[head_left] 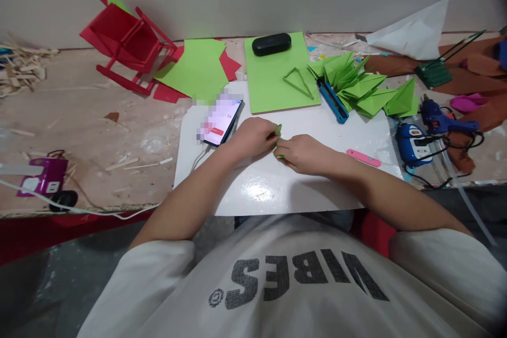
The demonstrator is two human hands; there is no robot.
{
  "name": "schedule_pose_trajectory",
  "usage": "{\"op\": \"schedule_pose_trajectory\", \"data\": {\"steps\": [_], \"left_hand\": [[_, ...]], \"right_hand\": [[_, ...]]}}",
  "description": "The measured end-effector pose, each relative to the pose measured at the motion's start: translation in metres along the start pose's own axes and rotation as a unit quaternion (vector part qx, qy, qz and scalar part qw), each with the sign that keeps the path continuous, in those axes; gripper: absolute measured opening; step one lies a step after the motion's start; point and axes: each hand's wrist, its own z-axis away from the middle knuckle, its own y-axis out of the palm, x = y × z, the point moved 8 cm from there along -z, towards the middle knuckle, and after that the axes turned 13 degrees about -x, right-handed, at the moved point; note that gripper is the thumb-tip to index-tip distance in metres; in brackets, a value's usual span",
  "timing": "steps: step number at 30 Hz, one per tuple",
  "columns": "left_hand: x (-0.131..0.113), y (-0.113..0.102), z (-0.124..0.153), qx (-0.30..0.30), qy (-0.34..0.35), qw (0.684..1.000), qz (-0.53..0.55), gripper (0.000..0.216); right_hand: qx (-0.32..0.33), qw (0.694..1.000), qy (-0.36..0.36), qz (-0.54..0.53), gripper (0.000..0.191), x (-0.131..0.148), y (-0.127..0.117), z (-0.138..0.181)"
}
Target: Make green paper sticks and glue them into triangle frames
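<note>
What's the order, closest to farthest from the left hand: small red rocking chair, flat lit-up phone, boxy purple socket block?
From the left hand:
1. Flat lit-up phone: just to the left.
2. Small red rocking chair: farther left, toward the back.
3. Boxy purple socket block: far left, near the front.

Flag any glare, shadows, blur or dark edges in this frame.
In the head view, glare whitens a patch of the white board, with a soft shadow beside it below the right forearm; in the same head view, blocky pixelation covers part of the smartphone, the upper-right corner darkens, and the left hand and right hand show no obvious motion blur.
</note>
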Motion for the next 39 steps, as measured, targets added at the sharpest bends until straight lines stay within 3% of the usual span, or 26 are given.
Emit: {"op": "schedule_pose_trajectory", "data": {"steps": [20,27,39], "left_hand": [[-0.009,0.001,-0.003,0.035,0.03,0.996,-0.079,0.021],[-0.008,0.0,-0.002,0.026,0.011,0.997,-0.065,0.025],[-0.003,0.004,-0.003,0.027,0.008,0.997,-0.066,0.027]], "right_hand": [[0.045,0.998,0.053,0.0,0.03,-0.01,0.019,-0.007],[0.015,0.996,0.085,-0.029,0.028,-0.003,-0.001,-0.004],[0.12,0.982,0.141,-0.022,0.019,0.004,-0.005,-0.014]]}}
